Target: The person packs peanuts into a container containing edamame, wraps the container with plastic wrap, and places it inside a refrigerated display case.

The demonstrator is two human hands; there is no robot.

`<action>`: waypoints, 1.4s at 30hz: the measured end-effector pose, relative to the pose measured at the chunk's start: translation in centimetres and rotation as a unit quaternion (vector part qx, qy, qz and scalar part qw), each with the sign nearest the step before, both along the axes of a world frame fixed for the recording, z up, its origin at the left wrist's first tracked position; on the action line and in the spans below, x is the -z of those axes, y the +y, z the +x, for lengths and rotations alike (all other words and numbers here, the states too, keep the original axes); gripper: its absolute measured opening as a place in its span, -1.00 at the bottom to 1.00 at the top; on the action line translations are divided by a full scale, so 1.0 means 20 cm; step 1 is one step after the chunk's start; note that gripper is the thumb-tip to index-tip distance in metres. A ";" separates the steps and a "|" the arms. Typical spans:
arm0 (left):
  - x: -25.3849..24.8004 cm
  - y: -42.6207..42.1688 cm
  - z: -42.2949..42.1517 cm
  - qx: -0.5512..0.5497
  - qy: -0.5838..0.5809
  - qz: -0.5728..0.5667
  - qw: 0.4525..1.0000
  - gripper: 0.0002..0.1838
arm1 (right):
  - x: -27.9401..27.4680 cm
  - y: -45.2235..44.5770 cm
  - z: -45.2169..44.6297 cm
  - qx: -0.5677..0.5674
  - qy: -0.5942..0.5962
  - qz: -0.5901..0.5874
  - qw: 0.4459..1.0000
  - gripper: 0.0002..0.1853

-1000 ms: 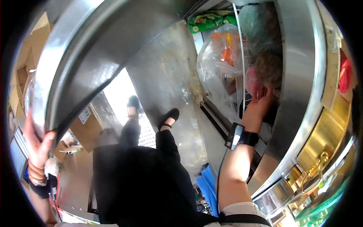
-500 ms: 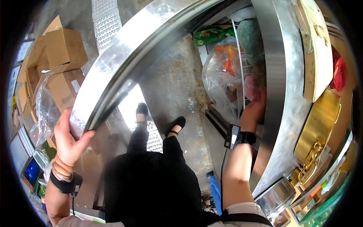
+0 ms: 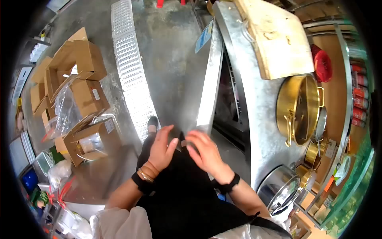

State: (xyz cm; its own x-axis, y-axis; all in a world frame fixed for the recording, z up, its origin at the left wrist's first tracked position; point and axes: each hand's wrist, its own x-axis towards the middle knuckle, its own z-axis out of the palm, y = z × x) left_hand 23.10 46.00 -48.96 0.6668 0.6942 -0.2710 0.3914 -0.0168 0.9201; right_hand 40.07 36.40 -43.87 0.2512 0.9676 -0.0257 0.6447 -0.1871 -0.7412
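My left hand [image 3: 160,148] hovers in front of my dark clothing, thumb apart from the fingers, holding nothing. Close to its right, my right hand [image 3: 206,153] is also empty, fingers loosely spread. The steel door [image 3: 209,85] of an under-counter fridge stands partly ajar just beyond my right hand; I cannot tell whether the fingertips touch its near end. Through the dark gap, part of a wire rack [image 3: 234,89] shows inside, while most of the contents are hidden. Above the fridge runs a steel countertop [image 3: 264,139].
On the counter lie a thick wooden board [image 3: 278,40], a large brass-coloured pot [image 3: 288,107] and a steel pot [image 3: 276,187]. Cardboard boxes [image 3: 91,97] sit at the left. A studded metal strip [image 3: 129,67] crosses the floor. Red cans [image 3: 359,93] line a right-hand shelf.
The fridge door has swung most of the way toward the cabinet. My left hand has let go of its edge, and my right hand has come out of the fridge. My view has shifted.
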 end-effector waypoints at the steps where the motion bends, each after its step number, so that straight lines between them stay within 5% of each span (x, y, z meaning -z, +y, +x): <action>1: -0.03 -0.03 -0.05 -0.023 0.010 -0.006 1.000 -0.53 | 0.07 -0.03 0.02 0.023 -0.007 -0.021 0.999 -0.69; 2: -0.07 -0.06 -0.13 -0.036 0.011 -0.036 0.999 -0.56 | 0.07 -0.07 0.06 0.060 -0.049 -0.088 0.993 -0.68; 4: -0.13 -0.11 -0.33 -0.076 0.047 -0.029 0.996 -0.62 | 0.18 -0.14 0.18 0.128 -0.052 -0.018 0.990 -0.61; 6: -0.21 -0.25 -0.56 -0.106 0.127 0.013 0.986 -0.69 | 0.37 -0.26 0.32 0.202 -0.018 -0.217 0.955 -0.45; 7: -0.26 -0.37 -0.63 -0.127 0.147 0.008 0.981 -0.69 | 0.47 -0.36 0.38 0.203 -0.114 -0.136 0.963 -0.39; 8: -0.30 -0.48 -0.71 -0.159 0.169 0.006 0.973 -0.69 | 0.50 -0.44 0.44 0.284 0.031 -0.101 0.953 -0.38; 9: -0.35 -0.56 -0.80 -0.211 0.197 0.008 0.958 -0.69 | 0.70 -0.54 0.53 0.259 -0.024 -0.040 0.965 -0.36; 11: -0.43 -0.78 -0.93 -0.274 0.220 0.034 0.936 -0.70 | 0.63 -0.49 0.42 0.274 -0.268 -0.117 0.916 -0.39; 12: -0.51 -0.89 -0.99 -0.315 0.199 0.042 0.927 -0.72 | 0.49 -0.43 0.40 0.304 -0.109 -0.220 0.920 -0.45; 14: -0.68 -1.05 -1.10 -0.383 0.196 0.066 0.900 -0.75 | 0.94 -0.54 0.70 0.253 0.093 -0.091 0.959 -0.50; 15: -0.76 -1.12 -1.16 -0.399 0.208 0.083 0.889 -0.76 | 0.91 -0.52 0.64 0.275 0.105 -0.044 0.955 -0.52; 18: -0.77 -1.30 -1.41 -0.528 0.270 0.151 0.791 -0.75 | 1.13 -0.47 0.94 0.095 0.096 -0.321 0.937 -0.58; 21: -0.65 -1.45 -1.75 -0.675 0.330 0.226 0.620 -0.73 | 0.57 -0.23 0.54 -0.029 0.083 -0.462 0.883 -0.79; 23: -0.48 -1.56 -2.01 -0.749 0.369 0.262 0.484 -0.68 | 0.50 -0.11 0.36 -0.134 0.049 -0.431 0.891 -0.80; 25: -0.22 -1.70 -2.32 -0.831 0.287 0.136 0.456 -0.59 | 0.57 0.08 0.17 -0.261 0.046 -0.381 0.886 -0.77; 26: -0.17 -1.75 -2.42 -0.864 0.111 0.030 0.491 -0.48 | 0.61 0.18 0.09 -0.322 0.041 -0.354 0.877 -0.75; 28: -0.28 -1.68 -2.48 -0.877 0.012 -0.034 0.479 -0.43 | 0.53 0.33 -0.33 -0.288 0.143 -0.335 0.886 -0.76; 29: -0.32 -1.65 -2.51 -0.877 -0.036 -0.066 0.474 -0.40 | 0.44 0.39 -0.60 -0.356 0.154 -0.263 0.883 -0.80; 30: -0.29 -1.65 -2.57 -0.854 -0.004 -0.086 0.514 -0.37 | 0.23 0.41 -0.95 -0.423 0.153 -0.190 0.873 -0.81; 33: -0.37 -1.56 -2.65 -0.809 -0.023 -0.221 0.544 -0.35 | -0.24 0.43 -1.78 -0.563 0.204 -0.282 0.749 -0.70; 35: -0.41 -1.51 -2.58 -0.822 -0.089 -0.219 0.518 -0.37 | -0.18 0.37 -2.21 -0.650 0.259 -0.345 0.627 -0.52; 36: -0.27 -1.53 -2.58 -0.830 -0.064 -0.155 0.531 -0.41 | -0.09 0.30 -2.39 -0.662 0.195 -0.378 0.617 -0.44; 39: -0.41 -1.41 -2.54 -0.807 -0.009 -0.133 0.576 -0.51 | -0.15 0.16 -2.75 -0.740 0.270 -0.355 0.503 -0.44; 40: -0.45 -1.37 -2.47 -0.808 -0.168 -0.080 0.558 -0.53 | -0.45 0.20 -2.71 -0.733 0.172 -0.286 0.592 -0.50; 42: -0.47 -1.29 -2.43 -0.766 -0.257 -0.069 0.586 -0.48 | -0.09 0.17 -2.70 -0.744 0.293 -0.191 0.569 -0.58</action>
State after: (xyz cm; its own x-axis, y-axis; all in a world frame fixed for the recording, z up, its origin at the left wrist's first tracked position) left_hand -25.60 20.26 -39.65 -0.6911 0.5796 -0.4318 -0.4785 0.0809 0.8744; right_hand -13.98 39.86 -42.08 -0.9993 -0.0067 0.0374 -0.0376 0.0227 -0.9990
